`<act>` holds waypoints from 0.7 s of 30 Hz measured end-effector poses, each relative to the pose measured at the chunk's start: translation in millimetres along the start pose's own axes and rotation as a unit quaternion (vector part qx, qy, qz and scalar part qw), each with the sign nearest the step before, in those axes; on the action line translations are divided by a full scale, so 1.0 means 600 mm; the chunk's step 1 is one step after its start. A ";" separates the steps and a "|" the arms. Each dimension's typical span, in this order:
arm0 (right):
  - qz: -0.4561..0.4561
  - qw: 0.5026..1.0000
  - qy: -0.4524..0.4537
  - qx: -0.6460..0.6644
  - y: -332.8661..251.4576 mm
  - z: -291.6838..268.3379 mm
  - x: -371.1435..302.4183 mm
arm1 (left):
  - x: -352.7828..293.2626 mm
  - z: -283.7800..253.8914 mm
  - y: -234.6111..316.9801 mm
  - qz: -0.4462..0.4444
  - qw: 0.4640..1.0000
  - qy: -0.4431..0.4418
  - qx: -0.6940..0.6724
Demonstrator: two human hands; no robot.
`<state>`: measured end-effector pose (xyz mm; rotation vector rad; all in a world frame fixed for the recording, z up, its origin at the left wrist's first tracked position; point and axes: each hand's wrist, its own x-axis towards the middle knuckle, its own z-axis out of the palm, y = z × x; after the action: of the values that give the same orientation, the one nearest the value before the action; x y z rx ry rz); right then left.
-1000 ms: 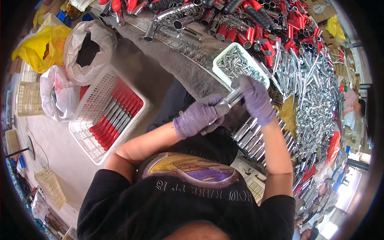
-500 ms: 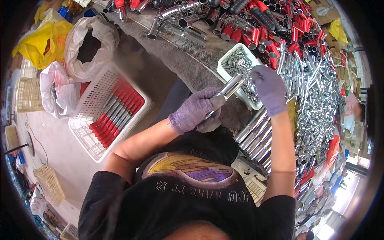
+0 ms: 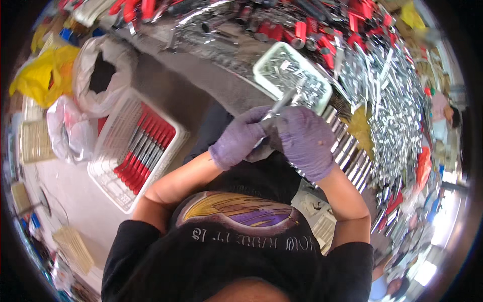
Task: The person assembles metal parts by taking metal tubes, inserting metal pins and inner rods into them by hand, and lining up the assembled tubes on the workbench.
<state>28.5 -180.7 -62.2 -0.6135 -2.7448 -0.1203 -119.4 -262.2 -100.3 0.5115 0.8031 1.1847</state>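
Head view, the only one supplied; the hands are blurred in places. Landmark: the white tray (image 3: 261,79), filled with small metal parts (image 3: 282,65) and set on the grey desk (image 3: 186,70).

The chrome tube (image 3: 283,102) is on the wearer's side of the tray, held at a tilt; its far end overlaps the tray's near rim in view. Contact with the rim cannot be confirmed.

The left hand (image 3: 237,140), purple-gloved, is closed around the tube's near part. The right hand (image 3: 306,142), also gloved, is curled beside the tube, nearer than the tray; its fingertips are hidden, so whether its grip holds anything cannot be told.

A row of chrome tubes (image 3: 353,163) lies right of the tray and nearer the wearer. The white basket (image 3: 108,132) of red-handled rods (image 3: 151,147) is left of the tray, well apart.

Assessment: polished metal may turn inside a glove. The left grip should be firm and well back from the far end; the right should work along the tube's axis, without sideways push.
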 end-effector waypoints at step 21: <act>0.202 0.907 -0.201 0.310 0.045 -0.123 -0.115 | -0.012 0.054 -0.043 0.082 0.889 -0.142 0.427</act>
<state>120.9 -194.8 -15.3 -1.0707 -2.6999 1.0367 -79.8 -275.4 -96.7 1.4702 1.0181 0.8244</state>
